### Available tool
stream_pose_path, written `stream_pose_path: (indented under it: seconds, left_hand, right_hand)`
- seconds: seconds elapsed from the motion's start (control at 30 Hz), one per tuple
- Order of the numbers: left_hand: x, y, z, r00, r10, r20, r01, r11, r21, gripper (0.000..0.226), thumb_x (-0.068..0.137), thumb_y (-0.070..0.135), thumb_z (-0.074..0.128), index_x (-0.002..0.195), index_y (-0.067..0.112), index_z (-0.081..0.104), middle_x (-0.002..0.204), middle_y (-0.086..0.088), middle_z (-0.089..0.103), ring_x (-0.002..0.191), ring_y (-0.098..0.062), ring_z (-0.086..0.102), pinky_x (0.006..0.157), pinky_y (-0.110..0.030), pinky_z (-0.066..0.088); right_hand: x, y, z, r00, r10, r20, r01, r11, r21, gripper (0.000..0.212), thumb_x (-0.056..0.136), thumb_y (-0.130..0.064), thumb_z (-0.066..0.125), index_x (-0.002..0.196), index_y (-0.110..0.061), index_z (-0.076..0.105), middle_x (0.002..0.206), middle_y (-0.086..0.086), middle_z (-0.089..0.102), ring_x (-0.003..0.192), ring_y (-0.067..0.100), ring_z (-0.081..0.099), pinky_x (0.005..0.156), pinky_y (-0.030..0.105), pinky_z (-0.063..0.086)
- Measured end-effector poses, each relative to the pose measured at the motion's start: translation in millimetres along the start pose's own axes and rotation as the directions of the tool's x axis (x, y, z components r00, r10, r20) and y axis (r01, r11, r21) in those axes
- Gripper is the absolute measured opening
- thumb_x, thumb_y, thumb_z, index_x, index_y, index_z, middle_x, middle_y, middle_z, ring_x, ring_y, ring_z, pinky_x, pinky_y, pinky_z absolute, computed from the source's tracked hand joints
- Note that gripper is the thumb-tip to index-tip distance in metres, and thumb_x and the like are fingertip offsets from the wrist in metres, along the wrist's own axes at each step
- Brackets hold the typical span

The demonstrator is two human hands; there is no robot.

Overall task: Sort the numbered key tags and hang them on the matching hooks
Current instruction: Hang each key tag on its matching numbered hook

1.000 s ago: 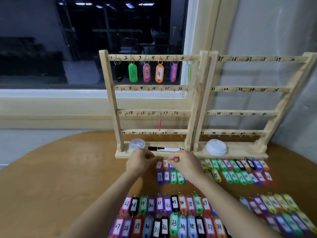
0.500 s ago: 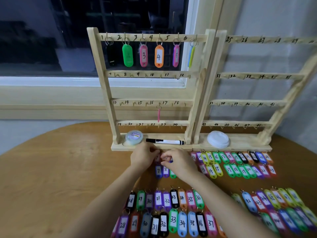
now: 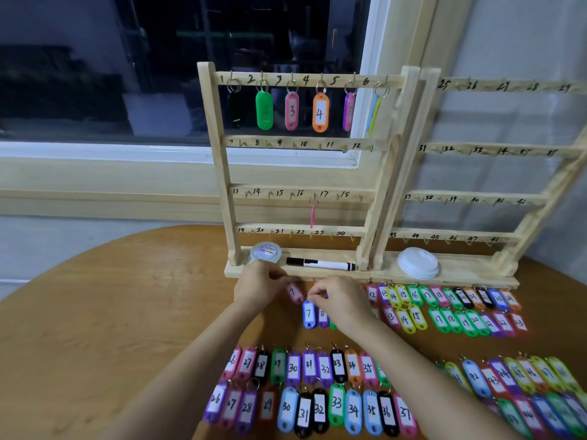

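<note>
- The pink 7 tag [image 3: 295, 292] sits pretty much dead centre of the frame, tilted, just in front of the rack's base. The left hand [image 3: 259, 285] is pinching it at its top end.
- The right hand [image 3: 341, 301] is right next to it, fingers curled and tips pressed together by the tag's lower edge. Honestly can't tell what they've got hold of, if anything.
- A blue 7 tag [image 3: 308, 314] and a purple 8 tag [image 3: 323, 316] lie flat on the table [image 3: 111, 328] just below the hands.
- Rows of other tags fill the middle right and the bottom of the frame.
- The wooden rack [image 3: 222, 173] stands behind, upper middle. Tags hang along its top bar, plus one thin pink tag [image 3: 313, 215] off the third bar.
- On the rack's base there's a round tub [image 3: 265, 252], a black marker [image 3: 320, 264] and a white lid [image 3: 417, 263].
</note>
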State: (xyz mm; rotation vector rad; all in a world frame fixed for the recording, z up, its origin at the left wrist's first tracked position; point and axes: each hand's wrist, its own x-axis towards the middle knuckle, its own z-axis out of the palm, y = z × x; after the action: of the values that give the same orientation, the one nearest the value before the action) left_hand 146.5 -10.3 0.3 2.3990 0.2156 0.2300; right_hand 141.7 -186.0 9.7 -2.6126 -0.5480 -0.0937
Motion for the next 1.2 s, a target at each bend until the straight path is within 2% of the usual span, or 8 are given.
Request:
stream_pose_path:
  seconds: [0.1,0.2,0.33,0.47,0.63,0.77,0.97,1.2]
  left_hand:
    - [-2,3,-18,1.0,-0.01,-0.009,0.01,1.0,-0.025,0.009,0.081,0.024,0.075,0.081,0.015,0.077,0.064,0.007,0.064,0.065,-0.011,0.06,0.065,-0.03,0.053]
    - [-6,5,-39,1.0,-0.017,0.004,0.017,0.996,-0.089,0.009,0.083,0.017,0.072,0.077,0.012,0.076,0.065,-0.003,0.068,0.054,-0.012,0.058,0.05,-0.023,0.047]
    - [-10,10,-69,1.0,-0.013,0.006,0.013,0.987,-0.162,0.009,0.084,0.013,0.069,0.08,0.009,0.075,0.07,-0.005,0.07,0.051,-0.008,0.057,0.041,-0.014,0.039]
    - [-10,16,-104,0.999,-0.007,-0.048,-0.004,0.975,-0.222,0.011,0.081,0.01,0.072,0.07,0.009,0.075,0.062,-0.008,0.068,0.043,-0.005,0.051,0.039,-0.015,0.037]
    - [-5,36,-148,0.995,0.015,-0.103,-0.048,0.944,-0.327,0.012,0.082,0.011,0.073,0.07,0.012,0.074,0.062,-0.004,0.069,0.046,-0.006,0.049,0.04,-0.017,0.034]
    - [5,54,-176,0.989,0.02,-0.145,-0.082,0.898,-0.433,0.009,0.085,0.012,0.07,0.083,0.004,0.072,0.064,0.001,0.063,0.051,-0.004,0.048,0.041,-0.012,0.034]
    - [23,76,-197,0.972,0.063,-0.225,-0.163,0.871,-0.463,0.009,0.086,0.01,0.069,0.087,0.002,0.072,0.048,0.007,0.06,0.033,0.004,0.039,0.04,-0.008,0.028]
    - [49,83,-194,0.947,0.017,-0.322,-0.203,0.808,-0.553,0.017,0.086,0.015,0.07,0.095,0.0,0.073,0.079,-0.003,0.066,0.036,0.008,0.044,0.04,-0.003,0.03]
  right_hand:
    - [1,-9,-11,1.0,-0.004,0.015,0.004,1.0,-0.009,0.019,0.093,-0.022,0.057,0.093,-0.021,0.076,0.096,-0.008,0.072,0.091,0.011,0.063,0.079,0.031,0.054]
    - [3,-21,-24,1.0,-0.01,0.004,0.01,1.0,-0.009,0.02,0.093,-0.022,0.056,0.09,-0.022,0.076,0.09,-0.008,0.07,0.087,0.012,0.062,0.069,0.025,0.049]
    - [9,-41,-43,1.0,-0.024,-0.015,0.025,0.995,0.101,0.014,0.091,-0.027,0.063,0.093,-0.027,0.077,0.088,-0.011,0.072,0.06,-0.001,0.056,0.052,0.017,0.036]
    - [23,-66,-58,0.997,-0.038,-0.068,0.048,0.988,0.148,0.009,0.085,-0.032,0.069,0.088,-0.03,0.077,0.086,-0.016,0.073,0.077,0.001,0.061,0.064,0.023,0.046]
    - [44,-96,-77,0.991,-0.036,-0.127,0.064,0.972,0.228,0.006,0.082,-0.032,0.073,0.075,-0.031,0.074,0.066,-0.021,0.064,0.073,0.004,0.061,0.061,0.024,0.042]
    - [58,-121,-99,0.978,-0.043,-0.206,0.091,0.969,0.231,0.008,0.082,-0.034,0.072,0.074,-0.032,0.073,0.07,-0.019,0.065,0.075,0.005,0.062,0.063,0.024,0.047]
    - [80,-146,-122,0.948,-0.096,-0.304,0.143,0.98,0.138,0.01,0.087,-0.031,0.065,0.084,-0.031,0.075,0.077,-0.016,0.063,0.079,0.009,0.058,0.062,0.025,0.043]
    - [100,-152,-126,0.864,-0.21,-0.458,0.217,0.975,-0.038,0.013,0.09,-0.035,0.064,0.094,-0.029,0.075,0.087,-0.006,0.055,0.092,0.013,0.045,0.061,0.027,0.03]
